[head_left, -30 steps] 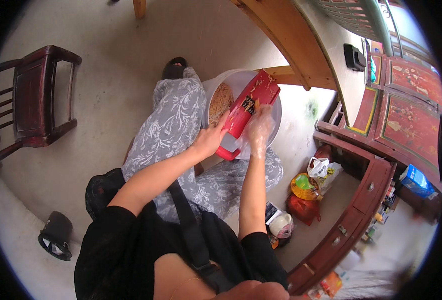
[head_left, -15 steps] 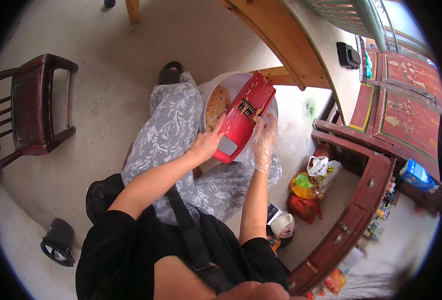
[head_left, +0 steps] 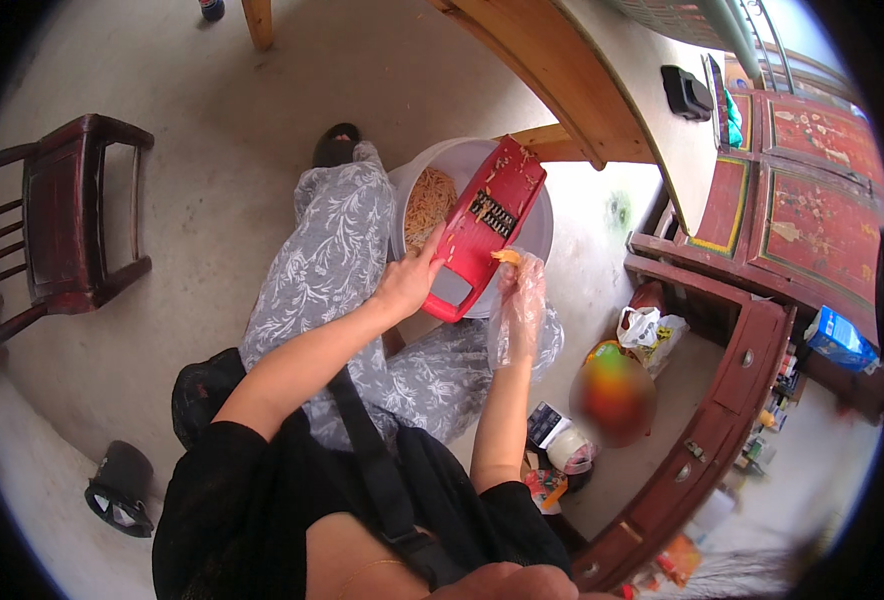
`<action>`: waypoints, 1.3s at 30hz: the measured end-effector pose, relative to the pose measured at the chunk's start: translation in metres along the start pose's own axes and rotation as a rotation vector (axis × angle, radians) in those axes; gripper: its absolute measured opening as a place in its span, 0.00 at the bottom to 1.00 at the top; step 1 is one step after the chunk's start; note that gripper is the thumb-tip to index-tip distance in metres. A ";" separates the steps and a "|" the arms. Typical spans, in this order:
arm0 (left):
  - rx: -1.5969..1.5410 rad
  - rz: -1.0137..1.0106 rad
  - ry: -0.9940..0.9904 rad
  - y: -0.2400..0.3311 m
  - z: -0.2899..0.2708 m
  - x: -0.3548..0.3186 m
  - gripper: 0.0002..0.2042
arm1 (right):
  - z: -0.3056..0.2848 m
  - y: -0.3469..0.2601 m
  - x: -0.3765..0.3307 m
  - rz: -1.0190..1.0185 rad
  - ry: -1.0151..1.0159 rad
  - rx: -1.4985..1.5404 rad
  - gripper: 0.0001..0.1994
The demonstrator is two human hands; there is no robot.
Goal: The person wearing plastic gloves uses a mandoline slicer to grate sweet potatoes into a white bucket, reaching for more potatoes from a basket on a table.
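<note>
A red plastic grater (head_left: 484, 238) slants across a white bowl (head_left: 538, 232) that holds pale orange shreds (head_left: 428, 203). My left hand (head_left: 409, 282) grips the grater's lower left edge near its handle end. My right hand (head_left: 518, 300), inside a clear plastic glove, holds a small orange vegetable piece (head_left: 506, 257) against the grater's right edge. The bowl rests between my knees, which are clothed in grey flowered fabric (head_left: 334, 262).
A dark wooden chair (head_left: 62, 228) stands at the left. A wooden table leg and beam (head_left: 552, 90) run above the bowl. Red carved cabinets (head_left: 782, 210) line the right, with bags and jars (head_left: 622, 390) on the floor beside me. A black shoe (head_left: 120, 488) lies lower left.
My right hand slid down the grater from its middle to its lower right edge with the orange piece. The left hand kept its hold.
</note>
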State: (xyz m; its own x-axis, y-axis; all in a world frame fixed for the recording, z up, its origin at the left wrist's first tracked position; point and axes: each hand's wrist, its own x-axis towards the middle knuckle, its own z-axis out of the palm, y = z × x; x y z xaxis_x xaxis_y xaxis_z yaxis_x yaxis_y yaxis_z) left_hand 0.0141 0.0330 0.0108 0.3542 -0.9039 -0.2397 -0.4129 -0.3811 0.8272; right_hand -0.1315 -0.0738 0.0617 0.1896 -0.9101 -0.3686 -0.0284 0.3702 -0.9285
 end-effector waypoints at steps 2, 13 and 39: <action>0.004 -0.021 -0.049 0.004 -0.002 0.000 0.29 | -0.004 0.009 -0.002 -0.066 0.122 -0.157 0.10; -0.037 0.037 0.009 -0.004 0.002 0.004 0.28 | 0.025 0.016 -0.025 -0.604 0.198 -0.841 0.12; 0.077 0.012 0.002 -0.009 0.003 -0.002 0.27 | 0.011 0.023 -0.019 -0.560 0.252 -0.725 0.15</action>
State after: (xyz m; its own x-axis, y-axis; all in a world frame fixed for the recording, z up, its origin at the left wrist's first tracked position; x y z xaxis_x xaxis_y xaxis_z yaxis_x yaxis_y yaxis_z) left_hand 0.0147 0.0375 0.0023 0.3504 -0.9082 -0.2288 -0.4802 -0.3839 0.7887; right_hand -0.1251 -0.0462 0.0474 0.1454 -0.9650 0.2181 -0.6159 -0.2608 -0.7434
